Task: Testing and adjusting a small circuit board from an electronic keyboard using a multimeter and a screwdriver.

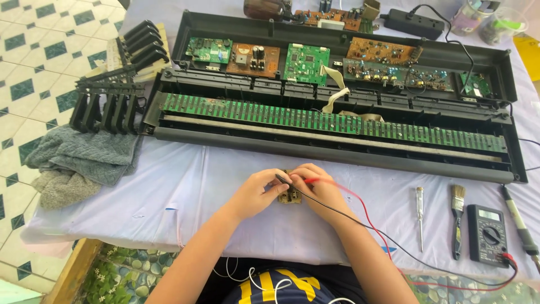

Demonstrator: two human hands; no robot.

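My left hand grips a black meter probe and presses its tip onto a small brown circuit board lying on the white table cover. My right hand pinches a red probe against the same board. Black and red leads run from the probes to a dark multimeter at the right. Behind my hands lies an opened electronic keyboard case with a long green contact strip and several circuit boards inside.
Right of my hands lie a tester screwdriver, a small paintbrush and a soldering iron. Removed black piano keys and a grey towel sit at the left table edge. A black power strip rests at the back.
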